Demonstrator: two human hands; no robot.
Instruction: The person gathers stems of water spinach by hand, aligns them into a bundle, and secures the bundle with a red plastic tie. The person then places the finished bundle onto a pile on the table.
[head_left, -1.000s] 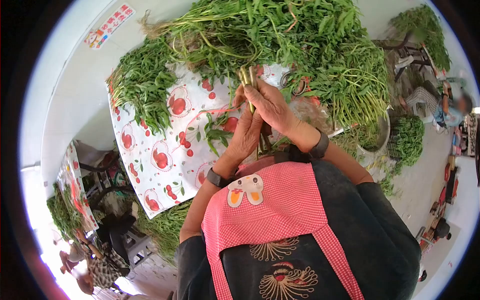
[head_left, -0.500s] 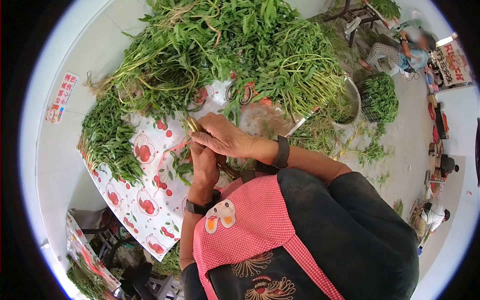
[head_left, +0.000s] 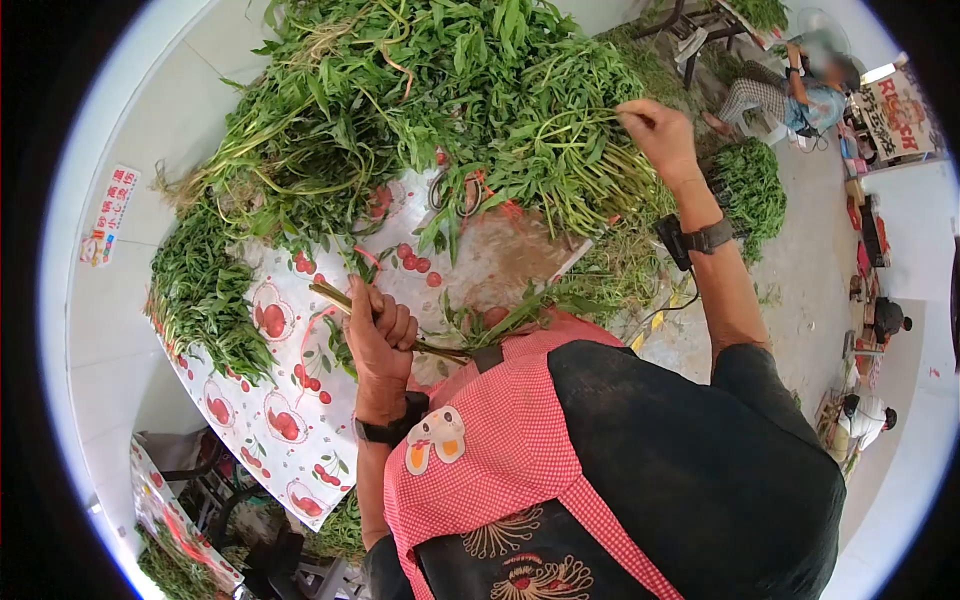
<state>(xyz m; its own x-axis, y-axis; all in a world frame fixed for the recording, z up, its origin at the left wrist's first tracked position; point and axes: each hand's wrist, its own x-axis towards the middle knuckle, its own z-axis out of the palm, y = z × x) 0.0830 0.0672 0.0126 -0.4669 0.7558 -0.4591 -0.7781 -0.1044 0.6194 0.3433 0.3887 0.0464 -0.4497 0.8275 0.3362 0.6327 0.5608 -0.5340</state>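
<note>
My left hand is closed in a fist round a few green stems, over the table near the apron. The cut-looking stem ends stick out on its far side, and leafy tops trail toward my body on the right. My right hand reaches out to the right edge of the large pile of leafy greens. Its thumb and fingers pinch the end of one stem there. Dark loops like scissor handles lie in front of the pile.
A smaller bundle of greens rests on the left of the cherry-print tablecloth. Soil and wet marks cover the table's right part. Beyond it, more greens stand on the floor. A person sits at the upper right.
My right hand has left my left hand and moved up and right to the pile's edge, where it pinches a stem. The left hand keeps its stems and has shifted slightly left.
</note>
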